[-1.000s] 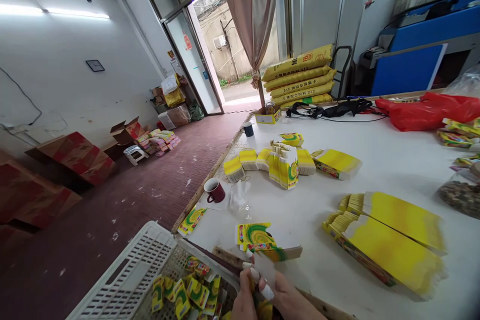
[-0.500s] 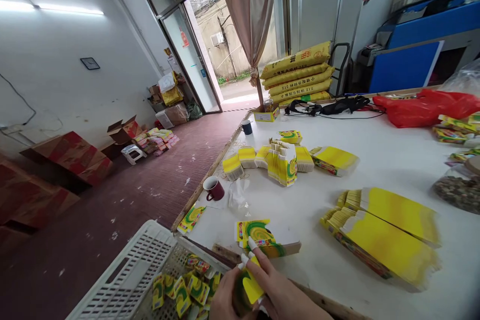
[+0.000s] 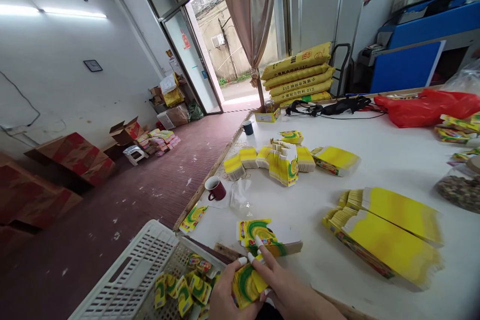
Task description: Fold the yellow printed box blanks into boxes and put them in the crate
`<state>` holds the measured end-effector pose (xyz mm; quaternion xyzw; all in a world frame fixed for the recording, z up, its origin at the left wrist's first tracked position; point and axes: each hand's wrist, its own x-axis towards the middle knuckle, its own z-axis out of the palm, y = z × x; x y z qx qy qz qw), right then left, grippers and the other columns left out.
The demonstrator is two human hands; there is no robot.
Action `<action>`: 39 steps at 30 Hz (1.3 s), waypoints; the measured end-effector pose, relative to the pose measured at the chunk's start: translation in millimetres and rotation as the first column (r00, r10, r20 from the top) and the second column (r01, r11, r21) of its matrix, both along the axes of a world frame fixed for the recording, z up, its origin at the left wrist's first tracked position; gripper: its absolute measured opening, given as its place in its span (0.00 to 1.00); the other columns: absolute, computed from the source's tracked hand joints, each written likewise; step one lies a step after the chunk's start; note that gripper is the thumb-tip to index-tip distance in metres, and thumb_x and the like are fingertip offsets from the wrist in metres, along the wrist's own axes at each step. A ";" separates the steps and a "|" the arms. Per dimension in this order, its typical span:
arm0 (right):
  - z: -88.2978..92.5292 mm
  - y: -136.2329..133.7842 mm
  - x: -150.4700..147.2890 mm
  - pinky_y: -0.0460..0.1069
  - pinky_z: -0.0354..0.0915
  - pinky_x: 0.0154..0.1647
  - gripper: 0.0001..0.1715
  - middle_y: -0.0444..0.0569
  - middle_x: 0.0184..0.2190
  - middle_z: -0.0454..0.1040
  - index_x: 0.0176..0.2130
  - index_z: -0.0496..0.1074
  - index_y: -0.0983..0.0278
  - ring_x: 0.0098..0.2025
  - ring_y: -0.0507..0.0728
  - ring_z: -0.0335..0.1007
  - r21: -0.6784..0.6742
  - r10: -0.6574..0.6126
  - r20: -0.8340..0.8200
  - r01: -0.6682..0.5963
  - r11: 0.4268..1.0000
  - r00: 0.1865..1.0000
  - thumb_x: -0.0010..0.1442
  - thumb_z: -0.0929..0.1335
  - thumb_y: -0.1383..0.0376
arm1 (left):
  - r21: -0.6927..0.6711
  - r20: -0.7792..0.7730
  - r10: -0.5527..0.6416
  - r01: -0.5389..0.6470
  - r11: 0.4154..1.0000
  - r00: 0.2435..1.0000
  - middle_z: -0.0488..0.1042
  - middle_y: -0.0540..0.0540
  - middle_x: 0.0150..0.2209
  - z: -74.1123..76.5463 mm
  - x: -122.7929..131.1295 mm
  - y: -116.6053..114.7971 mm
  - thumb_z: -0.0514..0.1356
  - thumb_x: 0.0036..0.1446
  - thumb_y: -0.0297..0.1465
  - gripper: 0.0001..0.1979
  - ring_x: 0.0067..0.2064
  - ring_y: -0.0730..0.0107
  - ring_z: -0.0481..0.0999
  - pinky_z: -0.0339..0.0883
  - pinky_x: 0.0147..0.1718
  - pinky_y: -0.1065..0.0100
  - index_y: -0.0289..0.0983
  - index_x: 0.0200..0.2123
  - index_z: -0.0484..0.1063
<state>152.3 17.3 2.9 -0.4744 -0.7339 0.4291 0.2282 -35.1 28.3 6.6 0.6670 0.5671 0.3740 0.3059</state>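
Low at the table's front edge, my left hand is closed round one side of a small yellow-and-green carton. My right hand grips the carton's other side, its fingers across the top. White coverings show on several of my fingertips. Just beyond the fingers lies a stack of flat printed cartons in the same yellow and green. To the left and below, a white plastic crate holds several small filled-looking cartons.
On the white table are long stacks of yellow cartons, smaller bundles, a maroon mug, a dark mug and a red plastic bag. Yellow sacks are piled beyond it.
The carton in my hands has turned so its green printed face shows more. My right fingers have shifted slightly right over it. The view has moved a little.
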 end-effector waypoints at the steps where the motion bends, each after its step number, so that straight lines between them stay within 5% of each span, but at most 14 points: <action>1: -0.1 0.3 -1.0 0.64 0.55 0.70 0.46 0.70 0.75 0.37 0.70 0.58 0.66 0.75 0.70 0.46 0.007 0.016 0.026 -0.016 1.000 1.000 0.55 0.66 0.79 | -0.028 0.020 -0.005 0.005 1.000 1.000 0.82 0.38 0.43 -1.9 -0.8 -0.5 0.74 0.38 0.42 0.28 0.45 0.50 0.81 0.74 0.48 0.60 0.40 0.45 0.78; 6: 1.0 8.6 3.2 0.65 0.54 0.71 0.36 0.69 0.73 0.50 0.64 0.67 0.66 0.74 0.71 0.48 0.115 -0.007 0.067 -0.001 0.993 0.998 0.58 0.67 0.77 | -0.235 0.348 0.121 -0.039 0.971 0.930 0.75 0.34 0.56 -11.9 -16.8 7.0 0.76 0.34 0.47 0.45 0.51 0.48 0.79 0.74 0.48 0.61 0.38 0.56 0.69; 11: 6.2 15.8 7.1 0.62 0.61 0.68 0.27 0.67 0.71 0.55 0.59 0.72 0.64 0.72 0.70 0.55 0.235 -0.079 0.031 0.070 0.969 0.996 0.61 0.69 0.73 | -0.543 0.515 0.340 -0.007 0.840 0.787 0.81 0.36 0.42 -17.0 -29.4 18.9 0.75 0.36 0.53 0.39 0.37 0.55 0.82 0.69 0.26 0.69 0.38 0.47 0.72; 16: 22.4 19.6 14.5 0.58 0.65 0.64 0.19 0.60 0.65 0.65 0.49 0.79 0.61 0.64 0.66 0.68 0.192 0.044 0.000 -0.043 0.980 0.999 0.57 0.71 0.73 | -0.500 0.627 0.386 -0.030 0.866 0.677 0.83 0.42 0.33 -14.8 -20.4 20.2 0.79 0.32 0.44 0.37 0.38 0.52 0.84 0.75 0.38 0.62 0.38 0.46 0.71; 19: 26.2 22.4 17.4 0.57 0.66 0.64 0.22 0.60 0.64 0.64 0.48 0.76 0.62 0.64 0.65 0.67 0.172 0.044 -0.042 -0.036 0.984 0.998 0.54 0.71 0.75 | -0.506 0.658 0.395 -0.011 0.862 0.641 0.83 0.42 0.32 -11.9 -14.1 19.9 0.79 0.32 0.42 0.41 0.37 0.50 0.84 0.76 0.40 0.60 0.38 0.51 0.71; 25: 13.5 19.5 3.8 0.58 0.57 0.70 0.24 0.65 0.70 0.54 0.51 0.67 0.66 0.73 0.64 0.51 0.158 -0.027 -0.076 0.038 0.987 0.997 0.54 0.67 0.77 | -0.495 0.680 0.386 0.001 0.869 0.624 0.83 0.43 0.34 -6.4 -11.0 17.8 0.78 0.33 0.43 0.33 0.39 0.52 0.84 0.77 0.41 0.61 0.37 0.43 0.75; 35: 10.9 24.2 13.3 0.57 0.68 0.59 0.13 0.57 0.63 0.69 0.43 0.79 0.58 0.61 0.66 0.71 0.218 0.035 -0.098 -0.013 0.976 0.995 0.55 0.74 0.68 | -0.540 0.703 0.412 0.058 0.839 0.580 0.83 0.44 0.33 -8.7 -32.0 21.4 0.79 0.32 0.41 0.29 0.41 0.52 0.85 0.78 0.42 0.61 0.38 0.40 0.78; 39: 14.2 21.2 17.7 0.59 0.64 0.64 0.18 0.59 0.66 0.64 0.49 0.76 0.59 0.66 0.65 0.66 0.206 0.090 -0.134 -0.061 0.977 0.987 0.58 0.72 0.68 | -0.582 0.689 0.404 0.127 0.803 0.601 0.83 0.42 0.36 -2.7 -32.0 18.8 0.80 0.33 0.39 0.27 0.42 0.50 0.84 0.78 0.45 0.59 0.38 0.39 0.80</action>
